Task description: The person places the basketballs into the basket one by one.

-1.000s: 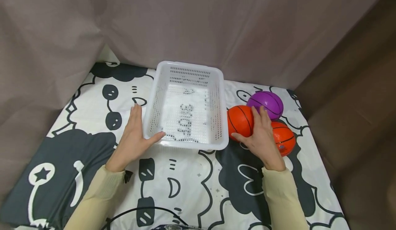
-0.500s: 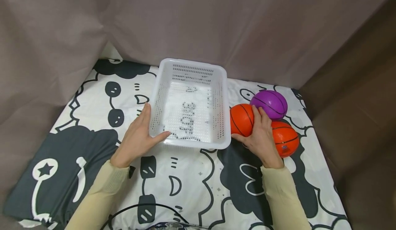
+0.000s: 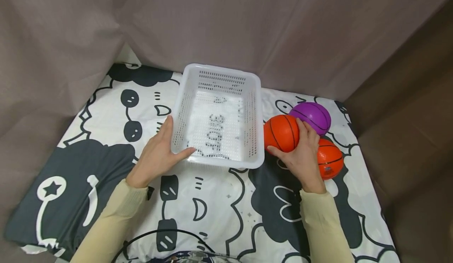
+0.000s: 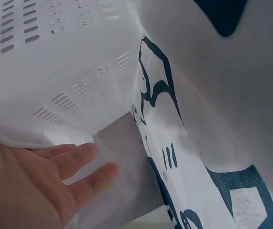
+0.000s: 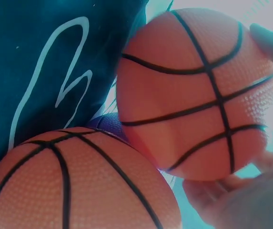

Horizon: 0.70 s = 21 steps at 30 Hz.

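Observation:
A white perforated plastic basket (image 3: 216, 161) stands on the patterned cloth. My left hand (image 3: 155, 156) rests at its near left corner, thumb across the front rim and fingers straight along the outer side. In the left wrist view, fingers (image 4: 91, 183) lie against the basket's wall (image 4: 74, 100). My right hand (image 3: 301, 155) grips an orange toy basketball (image 3: 281, 133) just right of the basket, thumb at the near side and fingers over the far side. A second orange ball (image 3: 330, 159) sits behind that hand, and a purple ball (image 3: 313, 116) lies farther back.
Brown-grey curtains (image 3: 219, 23) hang along the back and right side of the table. A black cable (image 3: 166, 230) curves at the front edge. Dark and white cartoon shapes cover the cloth (image 3: 219, 208).
The right hand's fingers have closed round the near orange ball, which has shifted a little right and up. The left hand has come in against the basket's corner.

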### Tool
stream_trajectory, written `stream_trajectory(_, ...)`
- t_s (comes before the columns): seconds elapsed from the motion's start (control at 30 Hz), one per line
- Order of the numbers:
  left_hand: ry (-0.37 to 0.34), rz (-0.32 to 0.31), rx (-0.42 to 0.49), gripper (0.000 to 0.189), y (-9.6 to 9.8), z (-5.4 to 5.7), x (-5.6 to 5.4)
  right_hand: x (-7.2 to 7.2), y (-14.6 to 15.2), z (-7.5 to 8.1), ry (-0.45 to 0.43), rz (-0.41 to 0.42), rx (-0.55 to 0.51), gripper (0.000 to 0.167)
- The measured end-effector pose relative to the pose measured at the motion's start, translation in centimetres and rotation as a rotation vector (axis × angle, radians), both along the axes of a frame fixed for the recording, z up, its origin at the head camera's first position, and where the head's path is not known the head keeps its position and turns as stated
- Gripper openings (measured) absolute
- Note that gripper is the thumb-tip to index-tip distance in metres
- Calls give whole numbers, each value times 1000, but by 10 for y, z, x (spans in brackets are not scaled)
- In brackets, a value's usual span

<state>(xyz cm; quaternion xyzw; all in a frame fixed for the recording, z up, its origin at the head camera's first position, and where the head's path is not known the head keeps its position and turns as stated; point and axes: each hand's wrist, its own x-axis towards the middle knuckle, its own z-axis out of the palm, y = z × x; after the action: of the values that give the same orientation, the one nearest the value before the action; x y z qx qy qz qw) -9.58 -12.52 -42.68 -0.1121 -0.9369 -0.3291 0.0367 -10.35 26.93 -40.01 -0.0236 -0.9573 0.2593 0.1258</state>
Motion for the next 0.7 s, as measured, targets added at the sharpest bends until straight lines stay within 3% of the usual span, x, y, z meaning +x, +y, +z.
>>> stream_trajectory(0.33, -10, 2, 2, 120, 0, 1, -1, 7, -8, 17, 223, -62, -104, 100)
stream_trajectory(0.57, 6, -1, -1, 120, 0, 1, -2, 12, -27, 40, 381, 69, -146, 101)
stream_trajectory(0.7, -8, 0, 2, 121, 1, 1, -2, 13, -38, 46, 415, 139, -132, 103)
